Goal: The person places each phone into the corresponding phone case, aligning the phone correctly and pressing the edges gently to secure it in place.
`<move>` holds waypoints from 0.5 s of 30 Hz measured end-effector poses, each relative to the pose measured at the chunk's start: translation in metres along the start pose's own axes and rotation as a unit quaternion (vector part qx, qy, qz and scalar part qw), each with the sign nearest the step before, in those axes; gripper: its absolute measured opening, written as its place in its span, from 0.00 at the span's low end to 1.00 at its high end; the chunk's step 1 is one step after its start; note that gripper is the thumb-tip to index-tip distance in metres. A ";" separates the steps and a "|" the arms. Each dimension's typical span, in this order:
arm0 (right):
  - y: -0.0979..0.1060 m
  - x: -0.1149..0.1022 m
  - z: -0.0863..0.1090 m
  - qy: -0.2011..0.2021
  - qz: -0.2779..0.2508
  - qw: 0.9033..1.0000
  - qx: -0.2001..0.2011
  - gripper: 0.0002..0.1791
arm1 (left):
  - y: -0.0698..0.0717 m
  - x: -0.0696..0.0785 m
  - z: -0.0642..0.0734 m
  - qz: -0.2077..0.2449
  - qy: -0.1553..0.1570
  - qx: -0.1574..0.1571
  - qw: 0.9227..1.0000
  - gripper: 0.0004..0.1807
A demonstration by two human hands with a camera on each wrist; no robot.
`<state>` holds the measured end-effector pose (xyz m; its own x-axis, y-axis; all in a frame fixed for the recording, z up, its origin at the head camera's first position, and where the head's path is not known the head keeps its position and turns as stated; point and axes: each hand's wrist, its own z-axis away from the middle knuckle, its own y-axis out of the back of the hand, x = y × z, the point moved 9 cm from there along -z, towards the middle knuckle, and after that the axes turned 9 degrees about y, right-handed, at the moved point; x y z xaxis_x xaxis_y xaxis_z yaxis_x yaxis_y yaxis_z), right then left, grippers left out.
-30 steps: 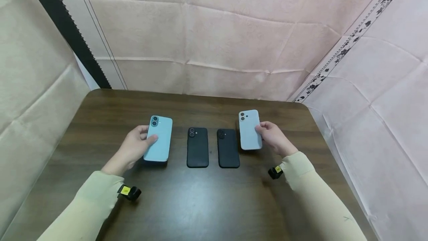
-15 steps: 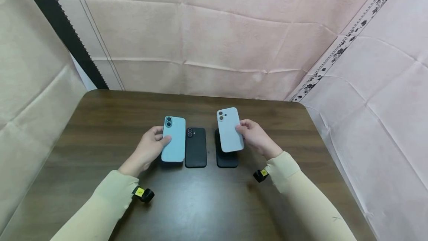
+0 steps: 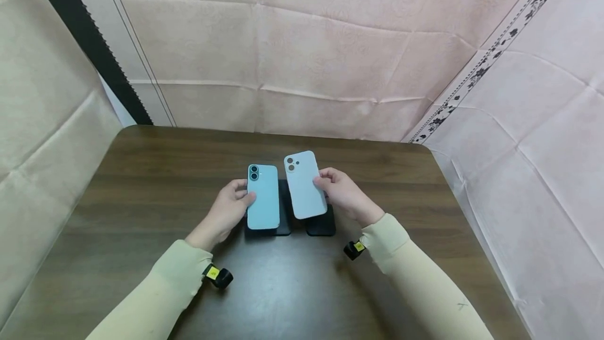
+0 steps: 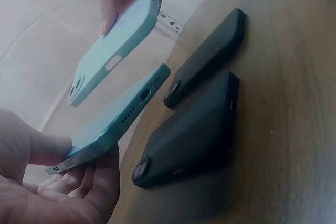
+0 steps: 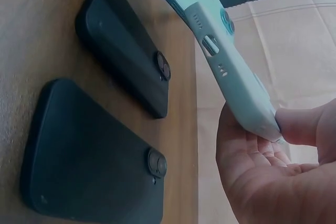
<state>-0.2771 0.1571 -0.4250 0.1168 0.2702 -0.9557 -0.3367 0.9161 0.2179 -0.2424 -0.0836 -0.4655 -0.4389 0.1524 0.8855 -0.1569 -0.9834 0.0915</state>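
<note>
My left hand [image 3: 227,210] holds a light-blue phone [image 3: 263,198] by its left edge, thumb on the back and fingers beneath. In the left wrist view, the phone's charging port and speaker holes show on its end. My right hand [image 3: 346,195] pinches a paler blue phone case [image 3: 304,185] at its right edge. Round camera holes and a port cutout show in the case, which tilts slightly beside the phone. Both are raised above two black phones [image 5: 94,156] lying back up on the table, and partly hide them in the head view.
The brown wooden table [image 3: 189,146] has a rounded far corner. Pale cloth [image 3: 283,56] hangs behind it and along both sides. Each wrist wears a small black camera [image 3: 222,278] with a yellow label.
My left hand has carried the light-blue phone to the right. My right hand has brought the case left, tilting it a little. They now stand close together over the black phones.
</note>
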 end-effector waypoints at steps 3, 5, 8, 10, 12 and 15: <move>-0.004 0.000 0.000 0.000 -0.007 1.000 -0.009 0.16 | -0.005 0.003 0.000 0.008 -0.002 -0.005 1.000 0.27; -0.006 0.001 0.000 -0.002 -0.010 1.000 -0.014 0.16 | -0.007 0.004 0.001 0.014 -0.001 -0.007 1.000 0.26; -0.010 0.003 0.000 -0.008 -0.017 1.000 -0.022 0.16 | -0.010 0.006 0.001 0.025 0.000 -0.014 1.000 0.25; -0.011 0.004 0.000 -0.011 -0.017 0.999 -0.025 0.15 | -0.012 0.007 0.002 0.037 0.001 -0.020 0.999 0.24; -0.012 0.005 0.000 -0.011 -0.011 1.000 -0.024 0.14 | -0.013 0.008 0.003 0.042 0.000 -0.025 0.999 0.24; -0.013 0.006 0.001 -0.015 0.007 1.000 -0.020 0.13 | -0.016 0.011 0.004 0.047 -0.003 -0.036 0.998 0.23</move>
<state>-0.2715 0.1472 -0.4338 0.1401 0.2931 -0.9458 -0.3750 0.8997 0.2233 -0.2411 -0.0670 -0.4554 -0.4488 0.0587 0.8917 -0.1778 -0.9838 -0.0248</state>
